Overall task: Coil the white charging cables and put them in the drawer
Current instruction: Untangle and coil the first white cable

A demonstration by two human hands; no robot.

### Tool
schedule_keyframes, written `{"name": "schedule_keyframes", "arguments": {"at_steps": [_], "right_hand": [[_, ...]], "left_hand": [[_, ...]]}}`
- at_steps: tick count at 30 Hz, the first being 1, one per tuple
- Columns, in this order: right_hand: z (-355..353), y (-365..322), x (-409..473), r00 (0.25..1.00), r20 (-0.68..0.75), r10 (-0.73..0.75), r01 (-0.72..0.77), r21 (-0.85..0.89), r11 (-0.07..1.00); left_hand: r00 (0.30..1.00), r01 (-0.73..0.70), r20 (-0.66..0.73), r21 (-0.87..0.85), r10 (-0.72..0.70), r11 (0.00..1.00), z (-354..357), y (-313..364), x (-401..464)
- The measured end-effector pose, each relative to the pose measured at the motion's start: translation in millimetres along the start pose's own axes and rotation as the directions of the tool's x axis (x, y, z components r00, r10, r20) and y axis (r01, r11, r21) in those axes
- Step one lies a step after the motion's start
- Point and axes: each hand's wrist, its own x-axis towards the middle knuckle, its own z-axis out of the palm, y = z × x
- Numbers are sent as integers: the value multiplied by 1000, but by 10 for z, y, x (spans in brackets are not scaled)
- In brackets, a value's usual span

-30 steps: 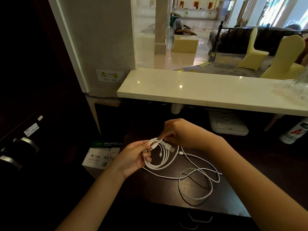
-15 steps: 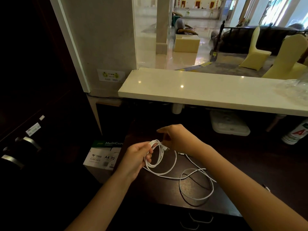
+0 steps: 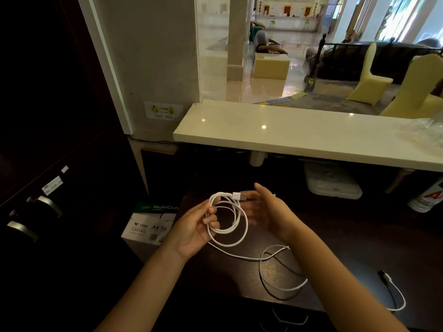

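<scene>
Loops of the white cable (image 3: 227, 219) are pinched in the left hand (image 3: 191, 228); the right hand (image 3: 266, 212), clamped on the plug a second ago, is now opened just beside it. Uncoiled slack (image 3: 282, 271) remains on the bench (image 3: 347, 236) below, so winding is judged unfinished.

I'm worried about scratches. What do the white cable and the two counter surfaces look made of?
White cable: looks like smooth plastic or rubbery sheathing, flexing into loose loops, with a metal plug tip. Pale ledge: polished stone or a stone lookalike, since lights reflect as sharp spots. Dark desk: probably dark wood or veneer with a dull sheen.
</scene>
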Motion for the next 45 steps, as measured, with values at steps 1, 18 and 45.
{"name": "schedule_keyframes", "arguments": {"at_steps": [1, 18, 45], "right_hand": [[-23, 53, -1, 994, 52, 101, -105, 83, 991], [-11, 323, 118, 974, -23, 227, -155, 661, 734], [254, -125, -277, 584, 406, -703, 311, -912, -268]], "left_hand": [[1000, 0, 17, -3, 1, 1000, 0, 1, -10], [986, 2, 166, 8, -4, 1000, -31, 0, -133], [986, -108, -105, 215, 133, 971, 81, -93, -154]]}}
